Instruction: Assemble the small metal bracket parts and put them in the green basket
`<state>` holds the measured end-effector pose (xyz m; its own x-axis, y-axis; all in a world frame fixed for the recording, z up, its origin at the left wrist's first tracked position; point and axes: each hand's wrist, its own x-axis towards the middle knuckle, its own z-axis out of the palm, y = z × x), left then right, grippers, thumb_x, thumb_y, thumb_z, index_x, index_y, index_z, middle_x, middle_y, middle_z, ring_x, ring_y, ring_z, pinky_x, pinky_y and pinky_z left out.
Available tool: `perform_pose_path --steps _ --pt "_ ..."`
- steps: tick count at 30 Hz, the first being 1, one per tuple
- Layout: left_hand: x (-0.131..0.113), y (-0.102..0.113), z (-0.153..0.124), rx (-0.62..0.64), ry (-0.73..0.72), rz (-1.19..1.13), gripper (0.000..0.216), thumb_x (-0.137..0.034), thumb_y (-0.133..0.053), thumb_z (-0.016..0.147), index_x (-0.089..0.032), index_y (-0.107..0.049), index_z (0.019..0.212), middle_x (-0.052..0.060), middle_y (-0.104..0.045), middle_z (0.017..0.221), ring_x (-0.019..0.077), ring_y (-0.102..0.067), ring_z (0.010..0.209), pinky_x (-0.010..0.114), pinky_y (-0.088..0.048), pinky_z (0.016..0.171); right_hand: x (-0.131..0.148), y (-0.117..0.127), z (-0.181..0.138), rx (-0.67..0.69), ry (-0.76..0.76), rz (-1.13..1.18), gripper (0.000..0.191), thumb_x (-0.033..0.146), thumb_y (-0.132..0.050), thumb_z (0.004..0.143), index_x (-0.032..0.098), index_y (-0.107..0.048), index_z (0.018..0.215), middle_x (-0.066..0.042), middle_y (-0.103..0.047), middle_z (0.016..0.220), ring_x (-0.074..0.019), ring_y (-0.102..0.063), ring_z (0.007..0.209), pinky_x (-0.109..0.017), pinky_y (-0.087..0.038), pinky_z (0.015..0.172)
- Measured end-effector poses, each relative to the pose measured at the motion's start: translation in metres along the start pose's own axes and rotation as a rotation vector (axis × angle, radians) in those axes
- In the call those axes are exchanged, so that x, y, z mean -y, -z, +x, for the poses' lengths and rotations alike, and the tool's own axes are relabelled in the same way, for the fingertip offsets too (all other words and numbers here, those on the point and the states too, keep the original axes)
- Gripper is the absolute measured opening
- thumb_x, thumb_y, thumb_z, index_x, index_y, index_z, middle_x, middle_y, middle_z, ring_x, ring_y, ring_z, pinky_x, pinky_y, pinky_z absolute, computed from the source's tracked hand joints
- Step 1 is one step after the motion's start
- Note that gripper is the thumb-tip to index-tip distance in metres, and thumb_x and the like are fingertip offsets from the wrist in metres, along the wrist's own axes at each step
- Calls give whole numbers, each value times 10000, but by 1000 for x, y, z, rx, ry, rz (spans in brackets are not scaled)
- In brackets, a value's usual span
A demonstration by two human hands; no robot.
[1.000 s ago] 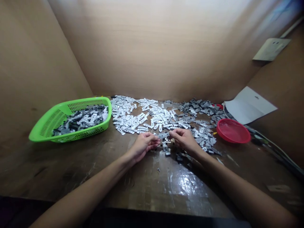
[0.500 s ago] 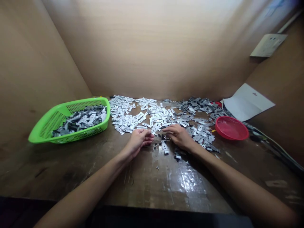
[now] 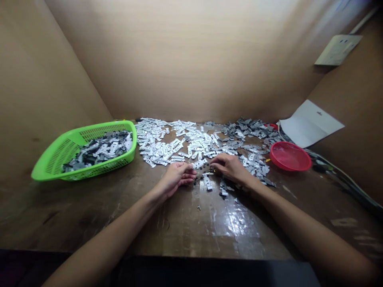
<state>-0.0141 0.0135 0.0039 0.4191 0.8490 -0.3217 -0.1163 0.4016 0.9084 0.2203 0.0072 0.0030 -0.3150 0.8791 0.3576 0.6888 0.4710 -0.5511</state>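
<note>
My left hand [image 3: 179, 176] is just left of the middle of the table, thumb and forefinger pressed together. Whatever is in that pinch is too small to make out. A white metal plate with holes [image 3: 198, 164] lies right by its fingertips; I cannot tell whether they touch it. Opposite, my right hand [image 3: 229, 166] has its fingers bent in a pinch over small dark and shiny bits, and what it grips is unclear. Between and below the hands lies a pale metal piece [image 3: 207, 182]. Closer to me is a tiny metal pin [image 3: 199, 207].
White metal plates [image 3: 158, 153] spread behind my hands, with grey metal parts [image 3: 247, 129] at back right. A green basket [image 3: 134, 137] of mixed parts stands left. On the right are a red bowl [image 3: 290, 156], a white sheet [image 3: 311, 123] and cables [image 3: 338, 171].
My right hand has drawn its fingers in from a flatter spread to a pinch. The left hand stays nearly where it was. The view has shifted slightly.
</note>
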Motion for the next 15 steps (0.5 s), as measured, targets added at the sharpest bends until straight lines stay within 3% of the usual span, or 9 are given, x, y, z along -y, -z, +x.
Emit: perform_pose_path --steps 7,10,15 --pt "7 -8 -2 42 81 156 224 -318 -634 721 -106 -592 779 119 -674 810 118 -627 616 228 -500 573 15 14 -1 -172 -141 134 220 391 -585 793 182 -650 806 -8 -658 723 -133 -579 622 -253 -437 591" --pt "7 -11 -4 50 89 206 233 -335 -626 718 -107 -600 761 119 -681 805 113 -624 600 223 -497 574 31 11 -3 -155 -88 172 208 384 -586 800 185 -644 803 -15 -648 733 -138 -580 643 -262 -448 595" --pt "7 -12 -5 53 68 284 242 -349 -616 711 -110 -622 752 121 -686 799 132 -640 635 210 -485 567 47 -6 -3 -180 97 83 107 307 -668 746 203 -644 748 -39 -621 882 -184 -554 890 -339 -440 789"
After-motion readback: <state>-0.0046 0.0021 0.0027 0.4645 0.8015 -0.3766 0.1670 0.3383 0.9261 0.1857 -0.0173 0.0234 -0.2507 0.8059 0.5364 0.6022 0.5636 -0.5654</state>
